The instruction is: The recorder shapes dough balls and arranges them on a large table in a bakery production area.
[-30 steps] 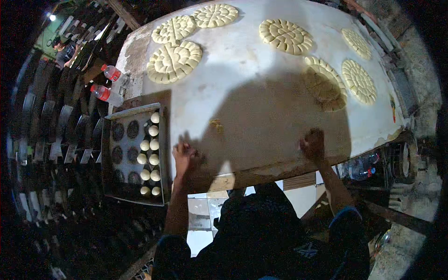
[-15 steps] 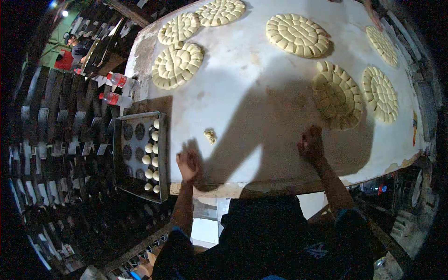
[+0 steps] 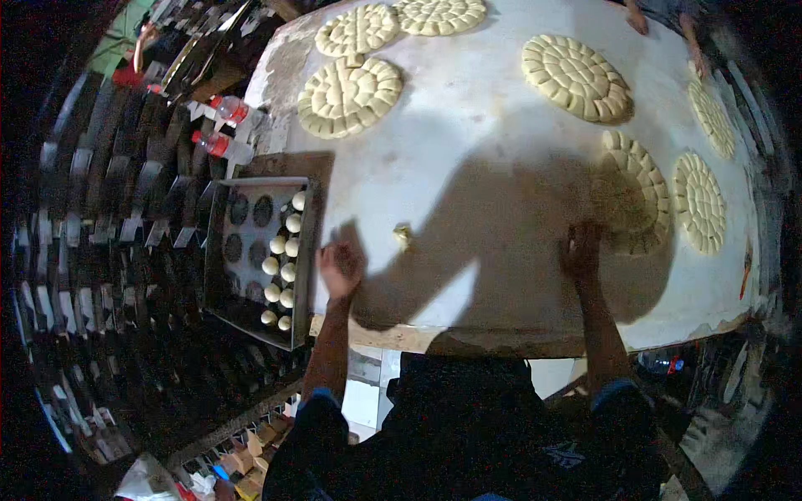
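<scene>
My left hand (image 3: 341, 267) is at the near left of the pale work table (image 3: 468, 92), beside the metal tray. Its fingers are curled in over the tabletop, and whatever may be under them is hidden. My right hand (image 3: 582, 252) also has curled fingers. It rests in shadow on the table, close to a partly used round of cut dough (image 3: 647, 171), and its palm is hidden. Between the hands, nearer the left one, lies a small scrap of dough (image 3: 403, 237). The tray (image 3: 302, 288) holds several white dough balls (image 3: 288, 272) along its right side and dark round spots elsewhere.
Several rounds of dough cut into pieces, such as one round (image 3: 576, 77), lie across the far and right parts. Plastic bottles (image 3: 221, 145) with red labels stand beyond the tray. Another person's hand (image 3: 638, 20) is at the far right edge. Dark racks (image 3: 109, 225) fill the left.
The view has shifted, so the table sits farther right and the far hands of another person show more. My hands remain curled in nearly the same places on the table.
</scene>
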